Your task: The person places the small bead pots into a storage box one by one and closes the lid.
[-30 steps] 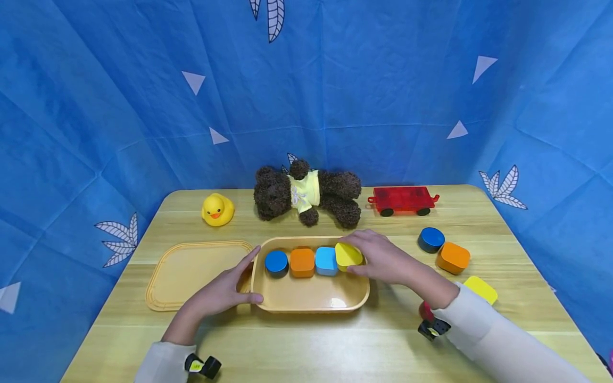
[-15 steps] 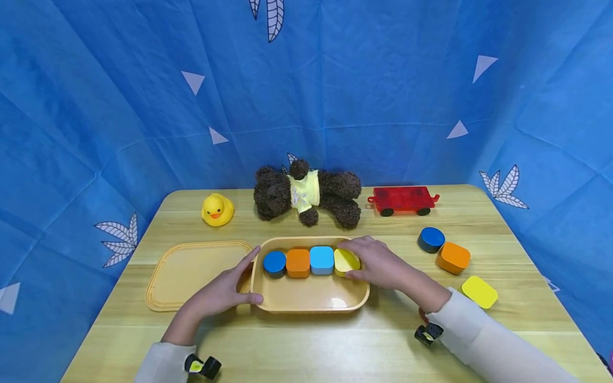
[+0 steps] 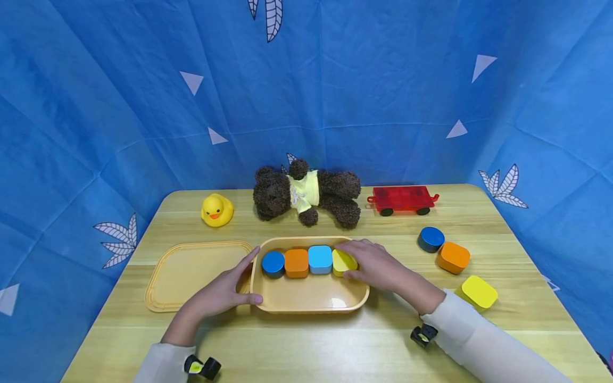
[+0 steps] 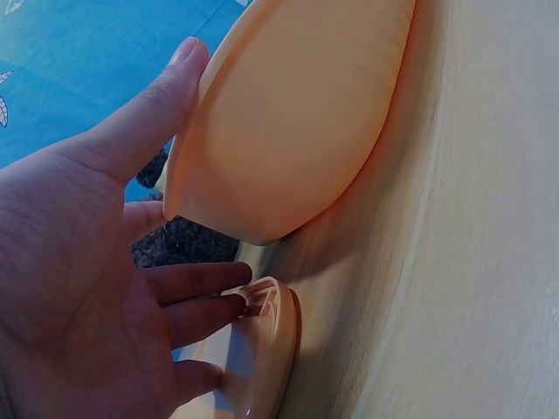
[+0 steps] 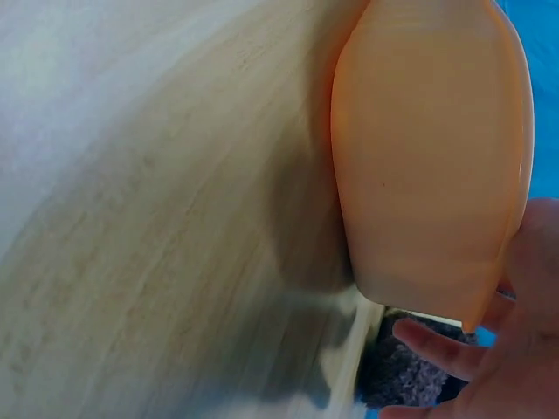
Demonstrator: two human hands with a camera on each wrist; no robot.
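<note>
A peach plastic box (image 3: 306, 302) stands at the table's middle. In the head view it holds a row along its far side: a dark blue round block (image 3: 273, 263), an orange block (image 3: 297, 263), a light blue block (image 3: 320, 259) and a yellow block (image 3: 343, 262). My right hand (image 3: 375, 264) reaches over the box's right rim, its thumb and fingers pinching the yellow block. At the left end, my left hand (image 3: 222, 290) rests against the rim with thumb and forefinger spread. The left wrist view shows its other fingers (image 4: 196, 319) extended near the peach lid (image 4: 278, 349).
The matching lid (image 3: 196, 276) lies left of the box. A rubber duck (image 3: 217, 210), a brown teddy bear (image 3: 340, 199) and a red toy wagon (image 3: 402, 198) line the back. To the right are a blue block (image 3: 431, 240), an orange block (image 3: 453, 258) and a yellow block (image 3: 479, 292).
The yellow block in my right hand has moved left and settled lower, level with the row. The other blocks in the box have slid slightly left. My left hand has stayed put.
</note>
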